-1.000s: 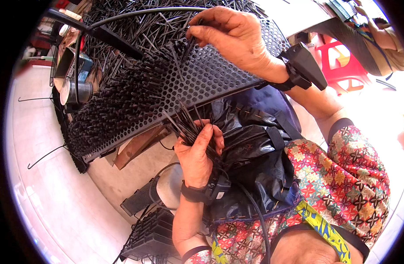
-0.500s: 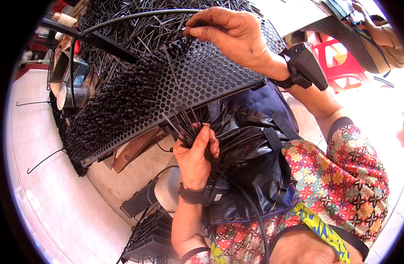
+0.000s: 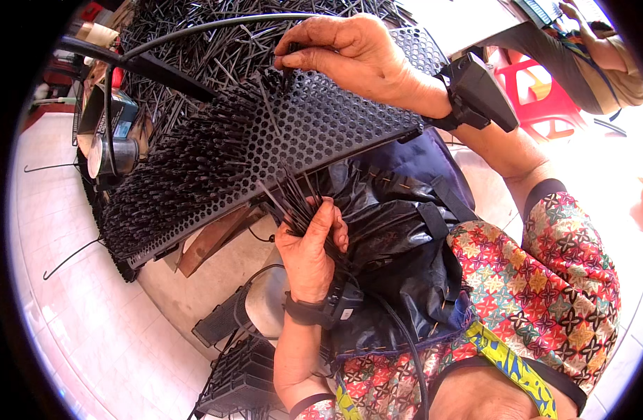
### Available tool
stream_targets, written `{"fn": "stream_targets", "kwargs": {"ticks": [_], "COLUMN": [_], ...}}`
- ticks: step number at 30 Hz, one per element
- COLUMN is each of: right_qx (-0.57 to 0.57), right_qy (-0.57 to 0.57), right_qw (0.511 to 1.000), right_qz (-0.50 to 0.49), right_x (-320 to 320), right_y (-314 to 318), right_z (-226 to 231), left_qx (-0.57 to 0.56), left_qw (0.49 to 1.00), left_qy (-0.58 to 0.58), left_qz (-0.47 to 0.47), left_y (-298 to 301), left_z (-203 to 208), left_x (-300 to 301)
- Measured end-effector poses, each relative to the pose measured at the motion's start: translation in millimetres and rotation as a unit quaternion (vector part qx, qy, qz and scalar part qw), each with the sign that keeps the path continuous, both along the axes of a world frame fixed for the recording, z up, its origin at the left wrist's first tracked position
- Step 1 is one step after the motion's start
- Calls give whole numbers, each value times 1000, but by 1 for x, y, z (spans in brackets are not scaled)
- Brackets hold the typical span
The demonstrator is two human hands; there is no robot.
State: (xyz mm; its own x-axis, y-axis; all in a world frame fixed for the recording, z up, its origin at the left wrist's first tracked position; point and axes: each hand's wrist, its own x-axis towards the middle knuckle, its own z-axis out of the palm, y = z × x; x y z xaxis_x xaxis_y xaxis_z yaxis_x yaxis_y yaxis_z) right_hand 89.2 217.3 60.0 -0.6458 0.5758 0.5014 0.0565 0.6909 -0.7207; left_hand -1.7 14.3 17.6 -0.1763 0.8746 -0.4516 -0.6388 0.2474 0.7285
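**A:** ok so head view, what's each hand up to?

**B:** left hand (image 3: 309, 248) is down low just under the near edge of the perforated black plate (image 3: 335, 122), fingers (image 3: 328, 217) curled tight round a bundle of thin black pins (image 3: 293, 199) that fan up toward the plate. Right hand (image 3: 356, 52) is up at the far edge, fingertips pinched shut on a single pin (image 3: 288, 61) standing at the holes.

**A:** and the plate?

**B:** tilted, sloping down to the left. Its left half is packed with upright pins (image 3: 188, 168), right half bare holes. Loose pile of pins (image 3: 216, 42) behind it, black bag (image 3: 398, 231) on the lap underneath.
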Motion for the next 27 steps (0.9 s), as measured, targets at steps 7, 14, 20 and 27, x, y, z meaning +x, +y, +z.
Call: {"fn": "stream_targets", "kwargs": {"ticks": [7, 14, 20, 27], "right_qx": [75, 286, 293, 377], "right_qy": [-49, -176, -172, -286], "right_qw": [995, 941, 939, 880], "right_qz": [-39, -51, -56, 31], "right_x": [-7, -25, -21, -17], "right_y": [1, -1, -3, -37], "right_z": [-1, 3, 1, -13], "left_qx": [-2, -1, -7, 3], "left_qw": [1000, 1000, 1000, 1000], "left_qy": [-9, -21, -25, -7], "left_qz": [-1, -4, -11, 6], "left_y": [1, 0, 0, 0], "left_z": [1, -1, -2, -1], "left_x": [1, -1, -1, 0]}}
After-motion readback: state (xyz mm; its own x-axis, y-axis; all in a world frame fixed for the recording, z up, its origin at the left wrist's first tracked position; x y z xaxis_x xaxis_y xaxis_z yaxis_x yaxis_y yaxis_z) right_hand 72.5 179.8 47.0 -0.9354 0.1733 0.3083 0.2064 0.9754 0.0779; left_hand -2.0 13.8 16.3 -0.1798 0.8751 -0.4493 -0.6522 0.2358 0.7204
